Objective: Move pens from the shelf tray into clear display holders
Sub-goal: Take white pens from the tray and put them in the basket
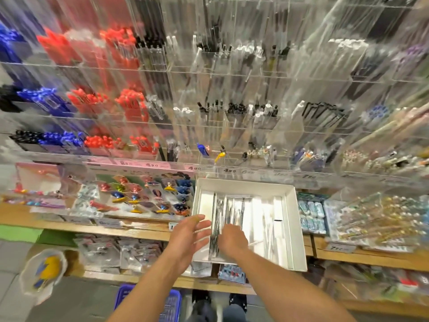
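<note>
1. Nearest to us, both bare forearms reach forward from the bottom edge, above a blue plastic basket (148,303) on the floor.
2. Our left hand (188,233) is at the front left corner of the white tray (246,185), its fingers (200,225) spread open and holding nothing.
3. Our right hand (232,238) lies knuckles-up inside the tray, fingers curled down onto the pens (228,211); motion blur keeps us from telling whether they actually grip any.
4. The pens lie in a bundle running front to back in the left half of the tray, thin and silvery; the tray's right half shows bare white dividers.
5. The tray sits on a wooden shelf (139,231), its front edge jutting out over the lower shelf.
6. Left of the tray we see a carded display of colourful trinkets (148,196); right of it, packets in pale blue wrapping (312,214).
7. Beyond the tray a strip of price labels (209,169) runs across.
8. Farthest away, the clear display holders (232,101) rise in tiers, filled with red pens (130,105), blue pens (46,98) and black or clear ones to the right, all blurred.
</note>
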